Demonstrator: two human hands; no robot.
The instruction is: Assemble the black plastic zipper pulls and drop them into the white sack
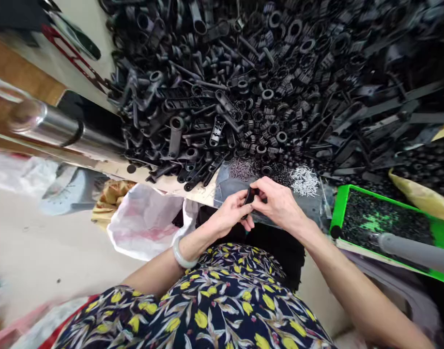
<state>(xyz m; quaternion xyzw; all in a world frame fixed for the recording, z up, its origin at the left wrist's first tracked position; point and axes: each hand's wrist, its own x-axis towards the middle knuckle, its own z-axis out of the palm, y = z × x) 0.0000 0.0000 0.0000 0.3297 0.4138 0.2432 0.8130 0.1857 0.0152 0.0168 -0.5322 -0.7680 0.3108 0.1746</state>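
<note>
Just over the table's front edge, my left hand (229, 213) grips a small, dark, elongated part (248, 198) between thumb and fingers. My right hand (278, 201) meets it from the other side, its thumb and fingertips pinched together against the part. Whatever sits in that pinch is covered by the fingers. Behind my hands is a grey sheet (223, 186) bearing a small heap of silvery pins (304, 181), a heap of small brownish pieces (241, 168) and some tiny black pieces (281, 173).
A large pile of black handle-like parts and ribbed rings (267, 94) covers the table beyond. At right stands a green tray (340, 206) of small black pieces, with a grey cylinder (414, 249) across it. White sack (145, 223) below left; metal cylinder (47, 121) at left.
</note>
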